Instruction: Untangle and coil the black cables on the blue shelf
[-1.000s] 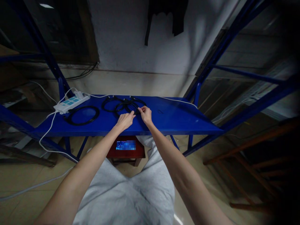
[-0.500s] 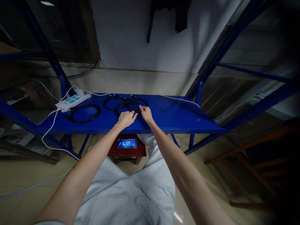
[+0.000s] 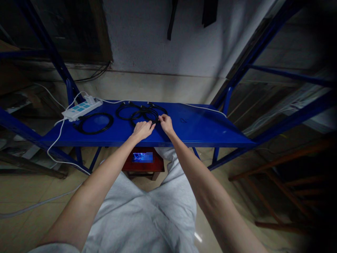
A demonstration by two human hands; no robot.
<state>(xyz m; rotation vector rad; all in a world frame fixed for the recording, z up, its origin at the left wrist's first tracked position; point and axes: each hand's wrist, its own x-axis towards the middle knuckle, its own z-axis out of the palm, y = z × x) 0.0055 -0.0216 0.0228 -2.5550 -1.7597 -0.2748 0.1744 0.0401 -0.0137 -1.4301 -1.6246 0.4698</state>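
Both my arms reach forward over a blue metal shelf (image 3: 200, 131). My left hand (image 3: 142, 129) and my right hand (image 3: 165, 123) meet at the near side of a pile of black coiled cables (image 3: 143, 112) and pinch a strand of it between the fingertips. The coils lie flat on the shelf just beyond my fingers. A separate black cable loop (image 3: 95, 123) lies to the left of the pile, apart from my hands.
A white power strip (image 3: 81, 108) with a white cord sits at the shelf's back left. Blue rack posts (image 3: 56, 59) rise on both sides. A small red stool (image 3: 143, 163) stands under the shelf. Wooden frames lie on the floor at right.
The view has tilted slightly, so the shelf sits a little lower in frame. Both hands stay pinched on the same cable strand, shifted only a little.
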